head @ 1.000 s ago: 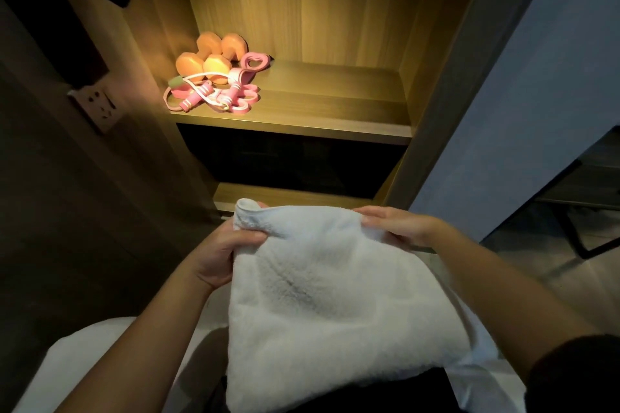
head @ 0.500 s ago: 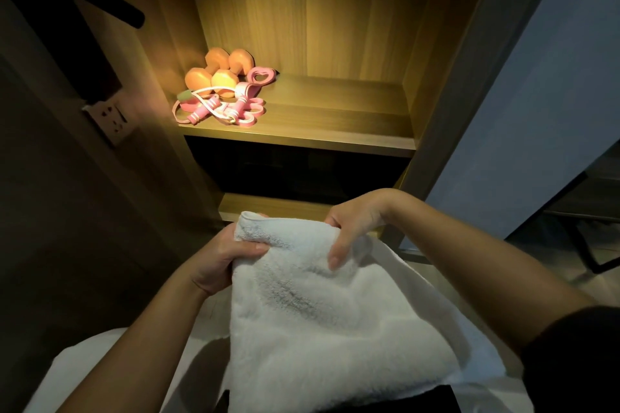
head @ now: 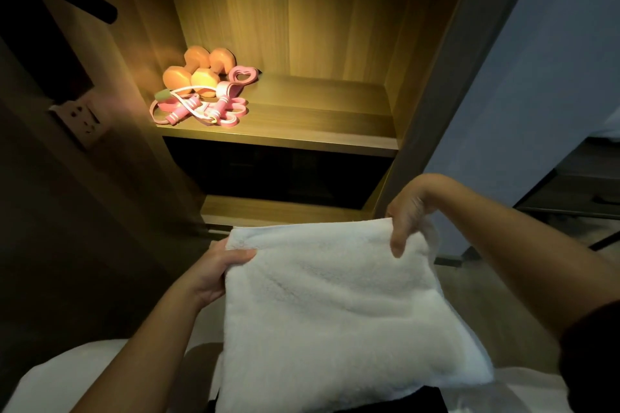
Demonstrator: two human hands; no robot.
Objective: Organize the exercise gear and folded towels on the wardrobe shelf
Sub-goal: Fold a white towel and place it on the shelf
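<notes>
**Holding a folded towel below the wardrobe shelf**

Head view: a fluffy white towel [head: 335, 305], folded roughly square, hangs low before the wardrobe. The left hand [head: 214, 271] pinches its top left corner. The right hand [head: 407, 211] curls its fingers [head: 398, 240] over the top right corner. The lit shelf [head: 302, 131] lies ahead and above, its bare stretch nearer the right hand. Orange dumbbells [head: 198, 70] and pink bands [head: 201, 109] crowd its left end.

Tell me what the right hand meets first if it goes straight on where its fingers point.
The towel: the right hand pinches its far right corner, fingers pointing down onto it. What lies beneath is hidden.
</notes>
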